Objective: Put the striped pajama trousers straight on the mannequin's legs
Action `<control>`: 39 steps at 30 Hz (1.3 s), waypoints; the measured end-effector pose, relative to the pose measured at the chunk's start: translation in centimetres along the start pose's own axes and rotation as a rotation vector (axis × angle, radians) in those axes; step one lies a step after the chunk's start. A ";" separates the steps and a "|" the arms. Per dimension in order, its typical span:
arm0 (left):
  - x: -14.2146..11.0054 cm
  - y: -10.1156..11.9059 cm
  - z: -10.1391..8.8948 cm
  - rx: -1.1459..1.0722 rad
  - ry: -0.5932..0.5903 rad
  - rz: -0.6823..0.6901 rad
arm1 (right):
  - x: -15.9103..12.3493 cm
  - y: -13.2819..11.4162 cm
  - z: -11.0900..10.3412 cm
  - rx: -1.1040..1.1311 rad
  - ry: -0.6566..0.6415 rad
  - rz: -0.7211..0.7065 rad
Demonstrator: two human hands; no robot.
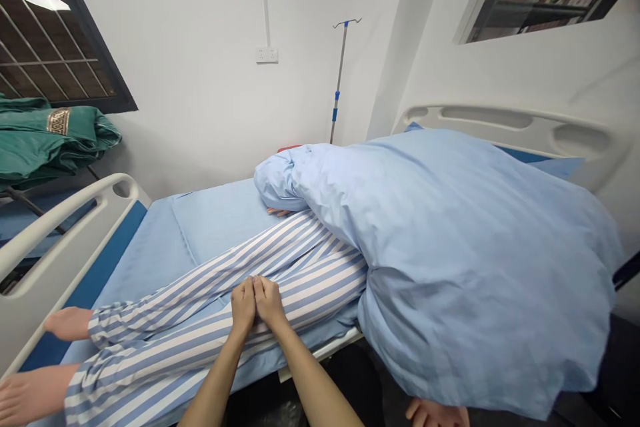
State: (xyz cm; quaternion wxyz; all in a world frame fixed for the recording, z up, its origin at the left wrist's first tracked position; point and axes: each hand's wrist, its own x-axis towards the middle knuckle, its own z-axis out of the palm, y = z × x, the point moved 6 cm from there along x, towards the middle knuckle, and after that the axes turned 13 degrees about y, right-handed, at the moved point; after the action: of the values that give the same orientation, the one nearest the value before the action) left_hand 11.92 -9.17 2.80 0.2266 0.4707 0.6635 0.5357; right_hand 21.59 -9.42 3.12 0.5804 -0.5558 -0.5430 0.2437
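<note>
My left hand [243,303] and my right hand [267,300] are both closed, side by side with the thumbs touching. They rest on the nearer leg of a lying figure, around the knee. The leg is in blue-and-white striped trousers [315,287]. My curled fingers hide whatever may be inside them. Two bare feet [70,323] stick out of the trouser legs at the left. A light-blue quilt [450,227] is heaped over the figure's upper body, hiding the head and trunk. Fingers [277,211] show beneath its far edge, and another hand [437,411] hangs below its near edge.
The bed has a light-blue sheet [215,207], a footboard [115,193] at left and a headboard [515,120] at right. An IV pole [340,73] stands behind the bed by the wall. Green cloth [30,140] is piled beyond the footboard. A socket [267,55] sits on the wall.
</note>
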 end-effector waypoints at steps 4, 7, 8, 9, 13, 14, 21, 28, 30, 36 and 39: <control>-0.5 0.0 1.3 -0.125 0.092 -0.155 | 0.5 0.8 -0.6 0.110 0.089 0.105; -1.1 -0.4 1.8 -0.049 0.120 -0.131 | 0.8 1.3 -0.6 0.148 0.107 0.147; -1.2 -0.5 1.9 -0.009 0.119 -0.103 | 0.8 1.3 -0.6 0.152 0.109 0.155; -1.3 -0.6 1.9 0.025 0.117 -0.074 | 0.9 1.3 -0.6 0.152 0.110 0.162; -1.4 -1.0 1.9 0.049 0.105 -0.032 | 1.4 0.5 -0.9 0.028 0.054 0.129; -1.4 -1.1 2.0 0.030 0.095 -0.037 | 1.5 -0.1 -1.1 -0.039 0.027 0.080; -1.7 -1.1 2.3 0.003 0.049 -0.001 | 1.5 -1.0 -2.6 -0.341 -0.091 -0.175; -1.8 1.9 3.4 -0.029 0.002 0.011 | 1.8 1.0 -3.6 -0.093 0.012 -0.043; -2.1 3.4 4.2 -0.076 -0.026 0.024 | 2.3 1.4 -4.2 0.052 0.065 0.008; -2.6 3.6 5.2 -0.107 0.071 -0.001 | 2.9 2.1 -4.8 0.167 0.145 0.102; -2.6 2.3 5.4 0.020 0.055 0.038 | 2.9 2.1 -4.6 0.133 0.127 0.121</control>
State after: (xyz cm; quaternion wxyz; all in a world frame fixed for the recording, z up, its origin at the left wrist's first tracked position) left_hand 18.35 -8.81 2.68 0.1935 0.4703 0.6658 0.5460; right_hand 27.25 -8.02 3.23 0.6334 -0.5622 -0.4531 0.2783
